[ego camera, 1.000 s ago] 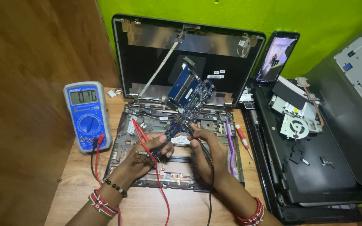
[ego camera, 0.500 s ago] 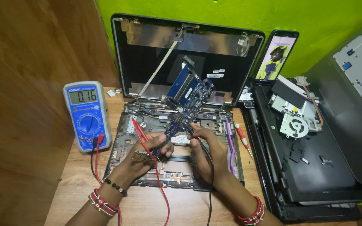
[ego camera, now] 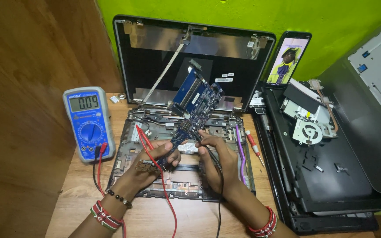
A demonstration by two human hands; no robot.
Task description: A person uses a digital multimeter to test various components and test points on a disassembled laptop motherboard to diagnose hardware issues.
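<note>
A blue circuit board (ego camera: 195, 103) is propped at a slant over an opened laptop base (ego camera: 131, 145). My left hand (ego camera: 148, 163) pinches the red test probe (ego camera: 143, 137), its tip near the board's lower end. My right hand (ego camera: 219, 156) grips the black test probe (ego camera: 208, 147), whose tip touches the same lower end. Red and black leads run from both probes to a blue multimeter (ego camera: 88, 122) lying left of the laptop, with its display lit.
The laptop's lid (ego camera: 155, 57) stands open behind the board. A phone (ego camera: 287, 59) with a lit screen leans on the green wall. Right of it lies another dismantled black laptop (ego camera: 331, 176) with a fan assembly (ego camera: 308, 125). A red-handled screwdriver (ego camera: 254, 147) rests between the two. A wooden panel rises at left.
Both hands stay on the probes at the board's lower end with hardly any shift. The multimeter's reading has changed and the picture on the phone has changed.
</note>
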